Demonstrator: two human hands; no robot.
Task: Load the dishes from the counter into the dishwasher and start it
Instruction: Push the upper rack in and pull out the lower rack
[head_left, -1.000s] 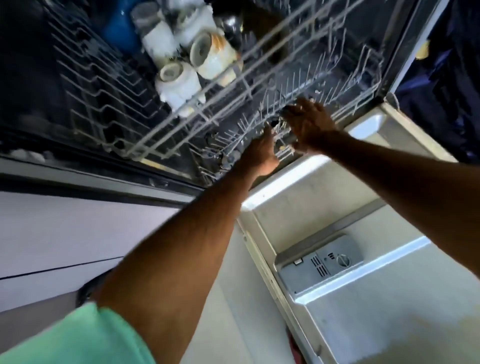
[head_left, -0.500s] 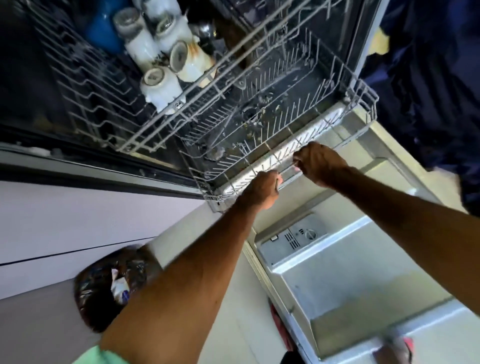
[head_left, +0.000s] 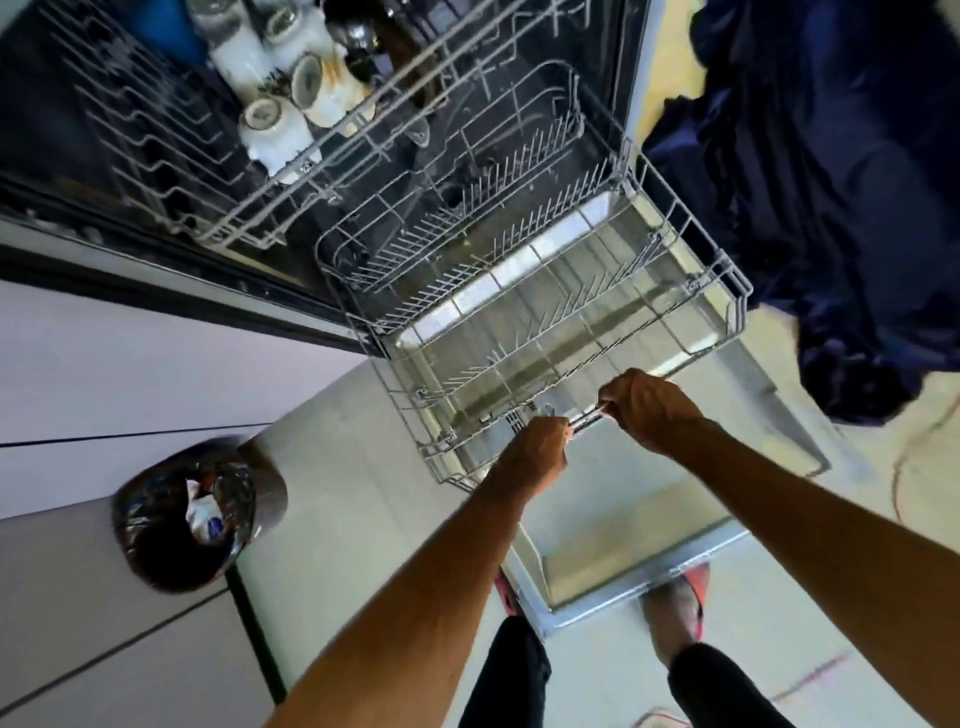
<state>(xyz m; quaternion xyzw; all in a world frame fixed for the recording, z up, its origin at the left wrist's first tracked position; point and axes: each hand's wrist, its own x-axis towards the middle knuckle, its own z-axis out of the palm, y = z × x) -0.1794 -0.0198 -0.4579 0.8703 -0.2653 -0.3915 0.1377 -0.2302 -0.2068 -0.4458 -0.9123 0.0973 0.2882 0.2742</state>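
Note:
The dishwasher stands open with its door (head_left: 639, 561) folded down flat. The lower wire rack (head_left: 691, 270) is pulled out over the door and holds nothing that I can see. My left hand (head_left: 537, 454) and my right hand (head_left: 649, 408) both grip the rack's front rail, fingers curled round the wire. The upper rack (head_left: 156, 150) sits further in, with several white mugs (head_left: 275, 124) lying in it beside a blue item (head_left: 182, 26).
A round bin lined with a dark bag (head_left: 192, 514) stands on the floor to the left, next to pale cabinet fronts (head_left: 104, 364). A heap of dark blue cloth (head_left: 831, 182) lies at the right. My feet in red sandals (head_left: 680, 603) stand by the door's edge.
Both hands took hold of the lower rack's front rail and drew the rack out of the dishwasher over the door, towards me. The view has tipped down, bringing the bin and my feet into sight.

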